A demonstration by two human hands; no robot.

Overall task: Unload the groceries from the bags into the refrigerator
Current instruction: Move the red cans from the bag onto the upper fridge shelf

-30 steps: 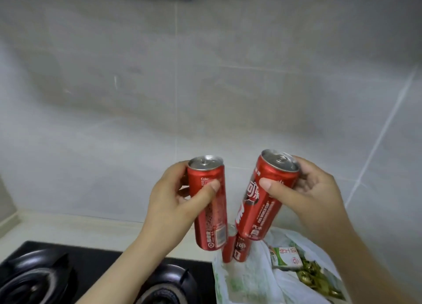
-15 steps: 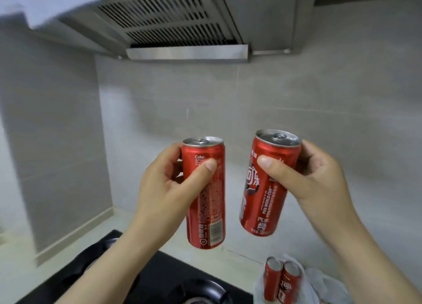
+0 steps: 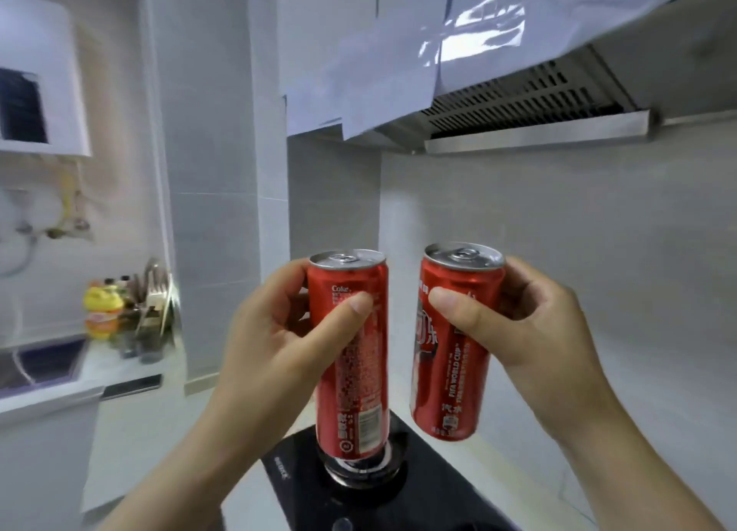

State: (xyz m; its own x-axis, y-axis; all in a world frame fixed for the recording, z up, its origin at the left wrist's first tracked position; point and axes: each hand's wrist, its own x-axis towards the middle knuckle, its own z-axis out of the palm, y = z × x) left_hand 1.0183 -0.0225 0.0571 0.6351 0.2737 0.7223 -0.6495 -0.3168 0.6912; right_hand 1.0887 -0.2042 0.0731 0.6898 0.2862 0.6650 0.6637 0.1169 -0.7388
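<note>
With the left hand [image 3: 275, 343] wrapped around one tall slim red aluminium soda can [image 3: 351, 355] and the right hand [image 3: 530, 331] clasping another [image 3: 452, 347], both upright above the black glass hob's [image 3: 399, 498] back edge, this looks like the carry step, which next calls for finding the unseen refrigerator.

Bare forearms, no sleeves, left hand [image 3: 275, 343], right hand [image 3: 534, 331].

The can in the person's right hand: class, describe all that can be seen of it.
The right-hand can is slim, red, seemingly metal, with a silver top and unopened pull tab. White lettering includes "FIFA WORLD CUP". It is held in the air, nearly upright and slightly tilted, beside the other can without touching it. The right hand grips its upper half, thumb across the front.
</note>
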